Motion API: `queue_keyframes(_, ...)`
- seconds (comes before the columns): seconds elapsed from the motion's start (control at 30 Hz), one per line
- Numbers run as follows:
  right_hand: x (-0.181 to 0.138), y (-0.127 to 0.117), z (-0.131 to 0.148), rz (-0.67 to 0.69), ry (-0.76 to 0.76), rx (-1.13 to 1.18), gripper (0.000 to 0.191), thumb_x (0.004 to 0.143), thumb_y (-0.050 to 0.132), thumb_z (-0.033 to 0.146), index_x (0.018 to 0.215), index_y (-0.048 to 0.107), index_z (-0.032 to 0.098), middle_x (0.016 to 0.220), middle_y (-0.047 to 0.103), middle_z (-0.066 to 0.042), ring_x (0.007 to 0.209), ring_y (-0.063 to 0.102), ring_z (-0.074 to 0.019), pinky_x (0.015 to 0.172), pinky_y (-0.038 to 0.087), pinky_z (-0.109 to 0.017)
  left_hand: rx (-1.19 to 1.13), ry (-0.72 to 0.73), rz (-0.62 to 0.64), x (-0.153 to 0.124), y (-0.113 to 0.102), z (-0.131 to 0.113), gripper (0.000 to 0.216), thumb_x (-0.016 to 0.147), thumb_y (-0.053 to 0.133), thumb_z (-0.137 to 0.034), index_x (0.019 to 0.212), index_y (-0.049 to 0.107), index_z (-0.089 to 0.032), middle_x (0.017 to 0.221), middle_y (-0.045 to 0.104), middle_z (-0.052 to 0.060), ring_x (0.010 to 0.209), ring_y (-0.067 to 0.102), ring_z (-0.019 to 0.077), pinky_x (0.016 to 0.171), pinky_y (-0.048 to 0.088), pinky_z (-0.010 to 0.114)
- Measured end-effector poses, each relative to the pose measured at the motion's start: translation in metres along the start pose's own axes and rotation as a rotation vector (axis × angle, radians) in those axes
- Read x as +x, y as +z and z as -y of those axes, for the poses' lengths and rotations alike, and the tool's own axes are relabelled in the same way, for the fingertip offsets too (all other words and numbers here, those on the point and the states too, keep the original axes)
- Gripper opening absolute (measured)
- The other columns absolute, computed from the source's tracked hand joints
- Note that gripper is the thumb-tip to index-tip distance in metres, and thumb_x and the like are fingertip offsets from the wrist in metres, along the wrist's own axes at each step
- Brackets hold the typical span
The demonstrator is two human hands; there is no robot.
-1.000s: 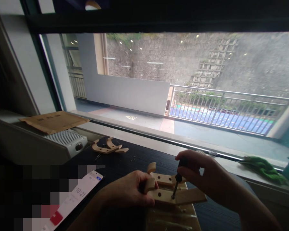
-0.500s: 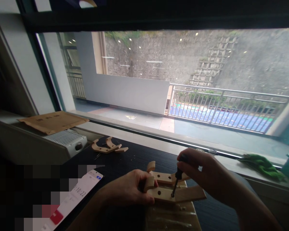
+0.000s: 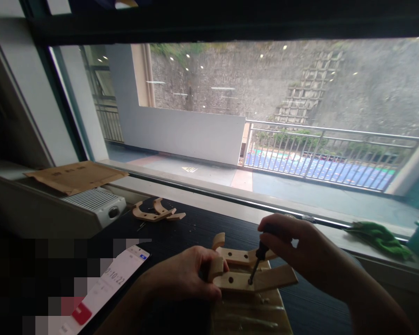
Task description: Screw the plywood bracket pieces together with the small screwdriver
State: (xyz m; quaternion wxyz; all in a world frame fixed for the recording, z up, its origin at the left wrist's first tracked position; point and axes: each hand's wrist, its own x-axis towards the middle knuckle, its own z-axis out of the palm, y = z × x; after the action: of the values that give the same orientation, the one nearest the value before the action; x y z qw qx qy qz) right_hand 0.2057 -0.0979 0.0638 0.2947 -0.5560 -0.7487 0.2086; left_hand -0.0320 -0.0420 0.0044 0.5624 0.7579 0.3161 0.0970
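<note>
My right hand [image 3: 289,237] grips the dark handle of a screwdriver [image 3: 256,263], its fingers wrapped round the top. The tip sits in the right-hand hole of a curved wooden hook [image 3: 274,279]; a screw head there is too small to make out clearly. Closed round the hook's curled left end is my left hand [image 3: 199,272], thumb in front. Behind it lies a second wooden hook [image 3: 235,256] with two dark holes. Both hooks rest on a tape-wrapped, wood-coloured block [image 3: 251,314].
Two more wooden hooks [image 3: 157,214] lie on the dark table [image 3: 202,228] with small screws near them. A phone [image 3: 115,288] is at the lower left. On the sill lie a green cloth [image 3: 380,239] and, left, a brown envelope [image 3: 78,176] atop a white unit [image 3: 97,204].
The right hand and screwdriver handle have shifted very slightly to the right, with the tip staying at the same hole. My left hand keeps its hold on the hook.
</note>
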Motion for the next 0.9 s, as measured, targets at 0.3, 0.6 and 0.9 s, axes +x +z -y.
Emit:
queue_keyframes(0.3,-0.0002,-0.0022,-0.0008,-0.002,0.008,-0.041,0.024,0.087,0.050,0.042,0.091,0.060,0.021,0.072,0.063,0.000,0.066,0.057,-0.0145,0.058,0.045,-0.026,-0.025,0.012,0.021,-0.0003,-0.0001,-0.0020,0.029,0.067,0.066,-0.021,0.095,0.065,-0.016,0.086,0.061,-0.001,0.081,0.056,0.0168,0.070,0.042,0.022)
queue_keyframes(0.6,-0.0032,-0.0009,0.0030,-0.017,-0.009,-0.042,0.021,0.087,0.051,0.035,0.099,0.064,0.023,0.085,0.068,-0.001,0.078,0.061,-0.0161,0.066,0.047,-0.026,0.000,0.001,0.003,0.0001,-0.0003,-0.0025,0.030,0.067,0.066,-0.020,0.097,0.065,-0.016,0.088,0.062,0.000,0.083,0.057,0.0179,0.071,0.042,0.022)
queue_keyframes(0.9,0.0015,-0.0011,-0.0026,0.000,0.003,-0.094,0.025,0.089,0.047,0.042,0.081,0.059,0.022,0.073,0.064,0.001,0.067,0.057,-0.0145,0.061,0.045,-0.026,0.043,0.022,-0.016,0.0002,0.0004,0.0005,0.029,0.069,0.066,-0.021,0.097,0.065,-0.016,0.090,0.062,0.001,0.085,0.057,0.0188,0.073,0.043,0.023)
